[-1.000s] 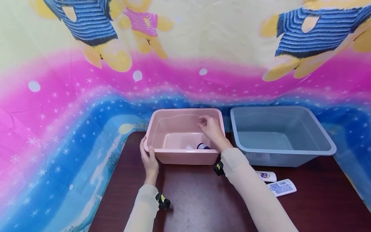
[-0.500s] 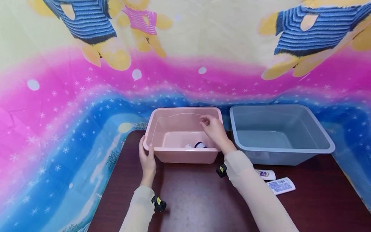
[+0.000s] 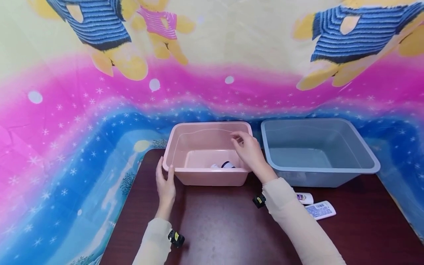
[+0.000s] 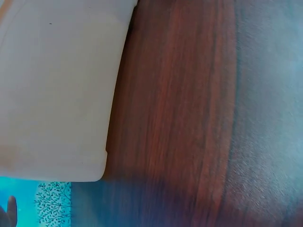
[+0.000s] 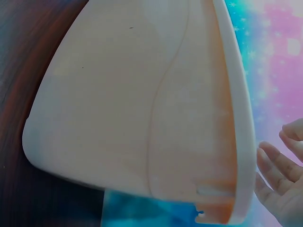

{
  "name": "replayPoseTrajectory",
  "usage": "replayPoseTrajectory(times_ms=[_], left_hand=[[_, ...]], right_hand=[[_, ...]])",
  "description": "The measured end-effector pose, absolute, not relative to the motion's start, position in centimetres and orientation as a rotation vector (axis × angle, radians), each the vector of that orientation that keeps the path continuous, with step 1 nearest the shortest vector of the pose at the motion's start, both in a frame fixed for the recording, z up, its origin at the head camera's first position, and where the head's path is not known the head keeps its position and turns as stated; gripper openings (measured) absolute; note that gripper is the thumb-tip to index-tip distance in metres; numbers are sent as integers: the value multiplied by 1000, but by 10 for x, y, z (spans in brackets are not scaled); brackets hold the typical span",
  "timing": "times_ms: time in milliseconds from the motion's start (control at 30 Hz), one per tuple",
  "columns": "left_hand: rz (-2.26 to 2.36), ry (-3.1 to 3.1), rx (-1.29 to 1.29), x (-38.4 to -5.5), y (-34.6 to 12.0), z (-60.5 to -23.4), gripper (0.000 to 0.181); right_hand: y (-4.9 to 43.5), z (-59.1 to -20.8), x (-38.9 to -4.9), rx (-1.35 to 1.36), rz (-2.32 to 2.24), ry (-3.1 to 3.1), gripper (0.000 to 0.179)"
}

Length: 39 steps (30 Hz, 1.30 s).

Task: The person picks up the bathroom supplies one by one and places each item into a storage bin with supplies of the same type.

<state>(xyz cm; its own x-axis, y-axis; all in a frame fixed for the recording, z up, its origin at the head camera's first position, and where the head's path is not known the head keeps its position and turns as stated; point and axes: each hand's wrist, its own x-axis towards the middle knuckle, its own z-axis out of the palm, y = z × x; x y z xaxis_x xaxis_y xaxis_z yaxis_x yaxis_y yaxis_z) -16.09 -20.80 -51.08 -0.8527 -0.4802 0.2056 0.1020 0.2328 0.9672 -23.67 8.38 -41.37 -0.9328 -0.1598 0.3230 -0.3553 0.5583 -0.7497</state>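
A pink plastic basin stands at the back of the dark wooden table. My left hand is at its front left corner, fingers fairly straight along the outside and thumb by the rim. Over the basin's right rim, my right hand hovers with loosely bent fingers and nothing between them; the right wrist view has these fingers just beside the rim. Low inside the basin lie a dark blue and white item and a small white item, both partly hidden by the front wall.
To the right is a larger grey-blue basin. Two white bottles, one with a purple label and one with a blue printed label, lie in front of it, partly behind my right sleeve. A patterned cloth hangs behind the table.
My right hand has drawn a little to the right and toward me, closer to the rim. My left hand has slid slightly down and left at the corner. The head view has shifted slightly.
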Motion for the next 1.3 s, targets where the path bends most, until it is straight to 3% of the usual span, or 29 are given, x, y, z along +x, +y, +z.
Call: replayPoseTrajectory(times_ms=[267, 533, 833, 1300], left_hand=[[-1587, -1999, 348, -147, -209, -516, 53], [-1583, -1960, 298, -120, -196, -482, 49], [-1587, -1935, 295, -105, -192, -472, 44], [-1538, -1839, -39, -96, -179, -469, 32]], right_hand=[[91, -413, -220, 440, 1333, -2463, 23], [100, -417, -197, 377, 1484, -2328, 22], [111, -422, -178, 341, 1456, -2219, 22], [136, -431, -149, 245, 1455, -2098, 23]])
